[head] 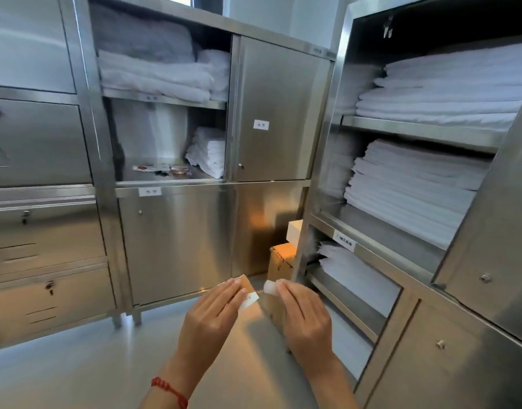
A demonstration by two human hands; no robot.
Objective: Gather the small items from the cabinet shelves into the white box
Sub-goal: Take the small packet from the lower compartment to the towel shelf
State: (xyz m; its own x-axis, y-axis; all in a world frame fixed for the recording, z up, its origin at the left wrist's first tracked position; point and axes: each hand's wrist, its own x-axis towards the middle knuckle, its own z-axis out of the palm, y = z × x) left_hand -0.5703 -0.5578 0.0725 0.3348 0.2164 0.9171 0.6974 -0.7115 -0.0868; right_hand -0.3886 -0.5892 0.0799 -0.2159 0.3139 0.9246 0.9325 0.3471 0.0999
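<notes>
My left hand (pixel 214 315) and my right hand (pixel 305 317) are held out side by side at the lower middle. The left fingers pinch a small white packet (pixel 249 299) with red print. The right fingers pinch a small white item (pixel 270 287). Behind the hands lies a brown cardboard box (pixel 271 309), partly hidden. Several small packets (pixel 162 169) lie on the open middle shelf of the left steel cabinet, beside a stack of folded white towels (pixel 208 152). A white box (pixel 294 231) sits on a brown carton (pixel 280 261) in the corner between the cabinets.
Steel cabinets surround me: drawers at left (pixel 44 231), closed doors (pixel 280 113) in the middle, open shelves with folded white linen (pixel 431 93) at right. An open cabinet door (pixel 490 231) juts out at the far right. The floor (pixel 91 364) is pale and glossy.
</notes>
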